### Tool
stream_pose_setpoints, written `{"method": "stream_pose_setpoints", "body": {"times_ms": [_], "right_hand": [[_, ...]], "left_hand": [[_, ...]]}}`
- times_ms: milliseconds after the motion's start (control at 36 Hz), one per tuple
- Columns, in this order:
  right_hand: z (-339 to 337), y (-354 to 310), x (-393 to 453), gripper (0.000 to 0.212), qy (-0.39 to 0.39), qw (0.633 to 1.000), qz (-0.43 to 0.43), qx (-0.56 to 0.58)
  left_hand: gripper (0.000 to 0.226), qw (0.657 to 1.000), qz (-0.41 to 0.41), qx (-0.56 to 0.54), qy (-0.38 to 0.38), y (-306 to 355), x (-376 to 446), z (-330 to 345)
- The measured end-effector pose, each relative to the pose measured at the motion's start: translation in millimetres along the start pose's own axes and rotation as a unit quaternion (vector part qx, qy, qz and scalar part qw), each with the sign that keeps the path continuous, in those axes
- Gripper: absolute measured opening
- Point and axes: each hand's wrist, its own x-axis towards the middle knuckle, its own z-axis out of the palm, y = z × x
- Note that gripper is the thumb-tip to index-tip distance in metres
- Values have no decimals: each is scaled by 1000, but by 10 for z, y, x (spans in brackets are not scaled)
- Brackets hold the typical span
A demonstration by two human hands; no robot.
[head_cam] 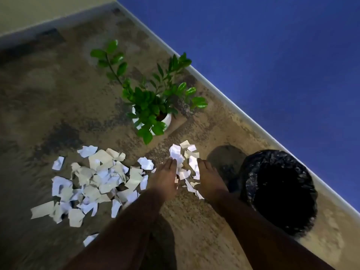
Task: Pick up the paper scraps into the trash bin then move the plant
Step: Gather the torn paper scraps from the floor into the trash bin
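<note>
On the mottled brown carpet floor [58, 98], seen from the head camera, two walls meet at a corner: a pale wall with a light baseboard [58, 22] at upper left and a blue wall [272, 55] along the right. Potted plant [153, 106], green-leaved in a white pot, stands upright near the blue wall's baseboard. Loose paper scraps [93, 182], white and cream, lie scattered on the floor to the left of the arms. Trash bin [278, 190], lined with a black bag, stands at right, beside the blue wall. Left hand [165, 180] and right hand [209, 178] face each other, palms inward, fingers [171, 164] extended forward and only slightly curved, pressing a bundle of scraps [185, 162] between them; several pieces stick out above and below the hands. Both forearms reach forward and downward from the lower edge of view, nearly parallel, the bundle lying between plant and bin, just left of the bin's rim.
</note>
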Motion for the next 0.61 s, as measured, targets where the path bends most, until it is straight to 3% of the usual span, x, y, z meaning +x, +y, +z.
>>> {"method": "stream_pose_setpoints", "body": {"times_ms": [278,611], "right_hand": [[739,335,529,100,-19,1000,14,-15],[1026,558,959,132,-43,996,72,-35]], "left_hand": [[107,999,-18,45,-8,-456,521,762],[135,994,-60,86,-13,-737,885,1288]]}}
